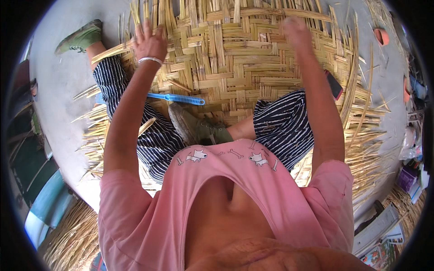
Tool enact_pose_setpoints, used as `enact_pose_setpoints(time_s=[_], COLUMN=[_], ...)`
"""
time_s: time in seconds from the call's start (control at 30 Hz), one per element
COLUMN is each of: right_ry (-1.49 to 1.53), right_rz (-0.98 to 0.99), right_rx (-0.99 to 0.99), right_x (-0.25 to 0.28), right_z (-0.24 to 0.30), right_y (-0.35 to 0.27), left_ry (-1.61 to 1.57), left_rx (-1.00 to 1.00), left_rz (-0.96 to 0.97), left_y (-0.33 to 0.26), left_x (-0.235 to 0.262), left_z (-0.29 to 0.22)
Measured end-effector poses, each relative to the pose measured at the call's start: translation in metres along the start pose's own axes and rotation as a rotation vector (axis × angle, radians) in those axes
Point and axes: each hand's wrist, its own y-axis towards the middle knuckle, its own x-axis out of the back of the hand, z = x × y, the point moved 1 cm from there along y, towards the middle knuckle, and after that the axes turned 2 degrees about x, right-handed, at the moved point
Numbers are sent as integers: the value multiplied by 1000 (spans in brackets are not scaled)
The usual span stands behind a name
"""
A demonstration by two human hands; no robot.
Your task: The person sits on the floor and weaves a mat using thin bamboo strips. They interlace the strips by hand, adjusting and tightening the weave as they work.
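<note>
A large mat (pixel 226 67) of flat yellowish-green split strips lies under my legs, woven in a crossing pattern. My left hand (pixel 150 43), with a white bracelet at the wrist, rests at its far left among loose upright strip ends (pixel 168 18). The fingers there are stretched out and apart. On the far right part of the weave is my right hand (pixel 298 31), near a strip lying crosswise (pixel 289 14). Motion smears its fingers, so I cannot make out whether they grip anything.
A blue long-handled brush (pixel 185 99) lies on the mat beside my green shoe (pixel 194 126). Near my right forearm is a dark phone-like object (pixel 333 85). Unwoven strip ends fringe both sides. An orange object (pixel 382 37) sits on the grey floor, and straw bundles (pixel 74 230) lie behind left.
</note>
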Motion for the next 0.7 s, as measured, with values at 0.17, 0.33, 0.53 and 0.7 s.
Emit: enact_pose_setpoints(time_s=[0.17, 0.33, 0.53, 0.7], right_ry=[1030, 1198, 1073, 881], right_rz=[-92, -96, -148, -346], right_rx=[-212, -375, -367, -443], right_x=[29, 30, 15, 8], right_z=[-50, -102, -62, -5], right_y=[50, 104, 82, 43], left_ry=[-352, -1094, -871, -1012], left_rx=[-353, -245, -229, -208], left_rz=[-176, 94, -541, 46], left_y=[12, 78, 110, 132], left_x=[34, 24, 42, 66], left_z=[-70, -122, -146, -168])
